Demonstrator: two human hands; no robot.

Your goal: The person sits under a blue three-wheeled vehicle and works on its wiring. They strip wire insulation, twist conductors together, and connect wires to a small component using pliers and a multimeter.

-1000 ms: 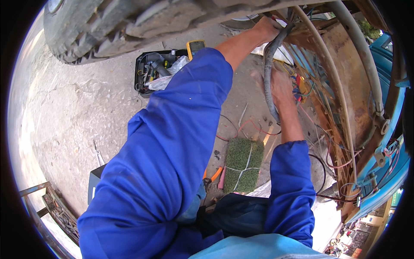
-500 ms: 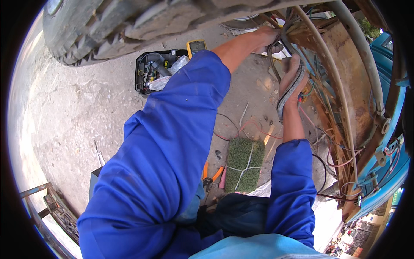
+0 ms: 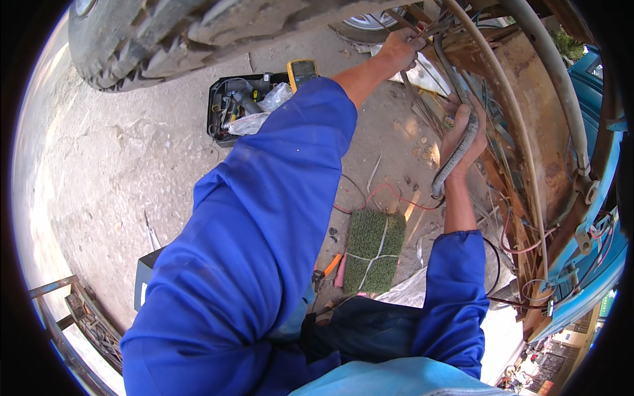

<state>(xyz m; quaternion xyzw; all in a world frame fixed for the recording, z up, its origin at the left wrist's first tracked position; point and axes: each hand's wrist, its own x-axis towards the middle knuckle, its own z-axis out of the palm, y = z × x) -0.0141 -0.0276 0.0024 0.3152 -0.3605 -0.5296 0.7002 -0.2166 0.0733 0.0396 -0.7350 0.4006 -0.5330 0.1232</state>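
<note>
My left hand (image 3: 400,50) reaches to the top of the view with its fingers closed on a bundle of thin wires (image 3: 436,28) beside the truck-like frame. Lower and to the right, my right hand (image 3: 467,135) is wrapped round a dark grey sleeved cable (image 3: 462,140). The cable runs down from the wires, lies across the palm and ends near the wrist, where a thin red and black lead comes close to it. Parts of the fingers of my right hand are hidden by the cable.
A big treaded tyre (image 3: 244,39) hangs across the top. On the ground stand a black tool case (image 3: 214,122) with a yellow multimeter (image 3: 303,69) and a tied green turf pad (image 3: 375,247). Orange-handled pliers (image 3: 333,264) lie nearby. Rusty framework (image 3: 538,125) bounds the right.
My left hand has shifted slightly up, onto the thin wires. My right hand has moved right and a little down with the sleeved cable, which now stretches straighter between the hands.
</note>
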